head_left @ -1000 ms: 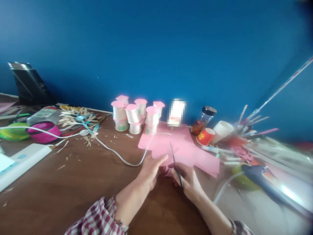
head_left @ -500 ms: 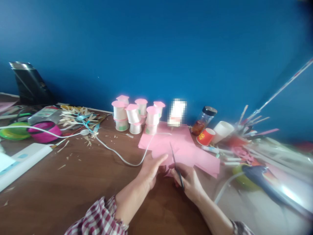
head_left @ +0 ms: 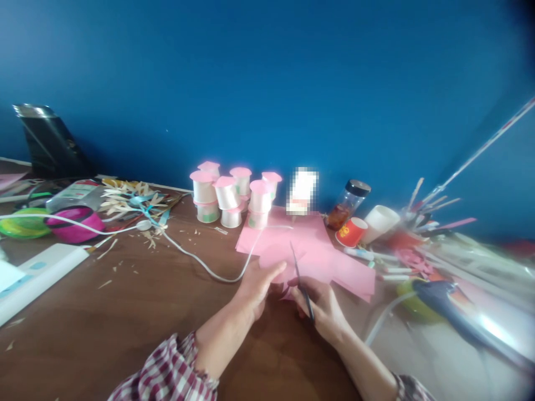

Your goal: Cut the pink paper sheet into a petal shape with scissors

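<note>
Pink paper (head_left: 271,257) is held in the left hand (head_left: 256,291), pinched between the thumb, which is laid on top, and fingers that are mostly hidden beneath. Scissors (head_left: 308,303) are gripped in the right hand (head_left: 328,314), its fingers closed around the dark handle; a thin blade is pointed away from the body, over the pink surface, but how far the blades are parted cannot be told. Between the two hands, a small pointed bit of pink is seen at the near edge. Both hands are placed near each other above the brown table (head_left: 146,334), at the near side of overlapping pink sheets (head_left: 309,225). At the far left corner of these sheets, small white tubs (head_left: 228,197) are stacked in twos and topped with pink caps. A pale cable (head_left: 196,260) is looped across from the left toward the sheets. To the right, a dark-lidded jar (head_left: 350,200), a red cup (head_left: 354,231) and a white cup (head_left: 380,223) are grouped close together. Farther left, a white power strip (head_left: 50,273) is set on the table, and a black flask (head_left: 56,145) is stood near the blue wall (head_left: 251,83).
</note>
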`<state>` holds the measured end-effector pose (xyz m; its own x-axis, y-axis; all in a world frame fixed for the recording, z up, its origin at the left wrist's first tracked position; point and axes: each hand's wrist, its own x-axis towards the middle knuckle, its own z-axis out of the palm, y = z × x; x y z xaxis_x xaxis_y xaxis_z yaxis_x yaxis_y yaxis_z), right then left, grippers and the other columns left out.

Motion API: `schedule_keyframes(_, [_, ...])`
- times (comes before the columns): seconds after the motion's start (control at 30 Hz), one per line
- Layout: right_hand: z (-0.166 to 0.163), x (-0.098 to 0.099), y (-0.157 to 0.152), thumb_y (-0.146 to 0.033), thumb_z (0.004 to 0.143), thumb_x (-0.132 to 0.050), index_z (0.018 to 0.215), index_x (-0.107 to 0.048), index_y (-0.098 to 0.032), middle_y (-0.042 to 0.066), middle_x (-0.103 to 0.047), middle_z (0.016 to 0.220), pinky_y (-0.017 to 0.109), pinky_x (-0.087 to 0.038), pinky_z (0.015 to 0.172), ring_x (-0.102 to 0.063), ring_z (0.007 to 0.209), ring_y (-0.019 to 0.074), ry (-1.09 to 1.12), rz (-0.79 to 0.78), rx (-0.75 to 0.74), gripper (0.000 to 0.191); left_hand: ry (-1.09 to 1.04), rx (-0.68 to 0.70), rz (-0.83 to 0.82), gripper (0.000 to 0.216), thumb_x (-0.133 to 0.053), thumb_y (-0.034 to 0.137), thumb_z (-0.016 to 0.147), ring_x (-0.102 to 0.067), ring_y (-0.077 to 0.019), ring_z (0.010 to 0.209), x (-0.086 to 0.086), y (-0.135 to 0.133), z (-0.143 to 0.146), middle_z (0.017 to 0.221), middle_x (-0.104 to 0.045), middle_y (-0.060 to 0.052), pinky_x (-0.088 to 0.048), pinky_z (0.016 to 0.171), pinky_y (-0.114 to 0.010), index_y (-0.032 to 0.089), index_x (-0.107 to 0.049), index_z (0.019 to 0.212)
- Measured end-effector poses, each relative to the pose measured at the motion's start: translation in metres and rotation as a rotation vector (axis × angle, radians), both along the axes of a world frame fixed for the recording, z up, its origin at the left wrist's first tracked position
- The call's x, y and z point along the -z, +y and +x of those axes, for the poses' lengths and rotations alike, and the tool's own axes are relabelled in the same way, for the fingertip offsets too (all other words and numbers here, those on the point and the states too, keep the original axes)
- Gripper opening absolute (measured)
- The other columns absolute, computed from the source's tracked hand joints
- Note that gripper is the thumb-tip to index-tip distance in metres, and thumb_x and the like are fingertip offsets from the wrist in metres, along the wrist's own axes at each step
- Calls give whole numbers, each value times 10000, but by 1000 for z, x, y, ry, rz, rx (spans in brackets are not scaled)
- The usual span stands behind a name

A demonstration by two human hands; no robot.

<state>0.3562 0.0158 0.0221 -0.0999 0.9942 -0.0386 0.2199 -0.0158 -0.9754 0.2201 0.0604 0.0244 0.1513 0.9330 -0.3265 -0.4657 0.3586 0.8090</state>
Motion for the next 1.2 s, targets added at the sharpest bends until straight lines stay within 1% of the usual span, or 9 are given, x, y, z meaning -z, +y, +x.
schedule_keyframes(0.17, [1, 0, -1, -426, 769, -617, 876, -620, -122, -35, -498, 519, 218, -401, 438, -455, 431, 96, 3, 7, -15, 322, 1, 17, 7, 229, -706, 238, 619, -564, -161, 483, 1, 1, 0, 550, -606, -50, -446, 472, -274, 88, -650, 782])
schedule_keyframes(0.43, [0, 0, -1, -457, 750, -626, 865, -621, -122, -38, -489, 501, 221, -399, 430, -451, 420, 99, -12, 4, 8, 355, -6, 29, -2, 243, -717, 247, 606, -513, -136, 418, 2, 2, -1, 499, -555, -20, -410, 425, -266, 86, -634, 768])
schedule_keyframes(0.63, [0, 2, 0, -431, 762, -624, 861, -617, -123, -38, -491, 499, 211, -366, 417, -439, 416, 92, -25, 11, 5, 324, -21, 27, -2, 301, -733, 250, 588, -517, -134, 429, 0, 2, -2, 521, -574, -24, -394, 409, -251, 86, -632, 819])
schedule_keyframes(0.83, [2, 2, 0, -436, 762, -621, 855, -619, -131, -44, -474, 493, 213, -378, 421, -444, 418, 96, -47, 13, -5, 319, -14, 13, -6, 316, -751, 268, 566, -514, -135, 419, 2, 2, -3, 497, -572, -24, -395, 414, -255, 80, -635, 792])
schedule_keyframes(1.0, [2, 1, 0, -428, 768, -617, 846, -618, -135, -49, -468, 476, 208, -356, 415, -431, 411, 94, -54, 15, -10, 304, -20, -8, -4, 387, -772, 293, 540, -580, -167, 499, 2, 3, -4, 583, -633, -60, -446, 478, -272, 85, -650, 842])
schedule_keyframes(1.1, [1, 2, 0, -428, 763, -621, 843, -618, -132, -48, -471, 471, 207, -341, 406, -421, 403, 91, -47, 8, -3, 306, 16, -27, 3, 377, -766, 290, 550, -617, -199, 572, 4, 4, -3, 640, -661, -95, -472, 523, -288, 75, -655, 839])
schedule_keyframes(1.2, [1, 2, -1, -440, 753, -626, 837, -620, -130, -43, -482, 479, 211, -357, 408, -426, 402, 92, -36, 3, 5, 321, 32, -25, 11, 361, -760, 274, 555, -635, -221, 629, 6, 5, -2, 696, -679, -117, -488, 558, -302, 71, -662, 837])
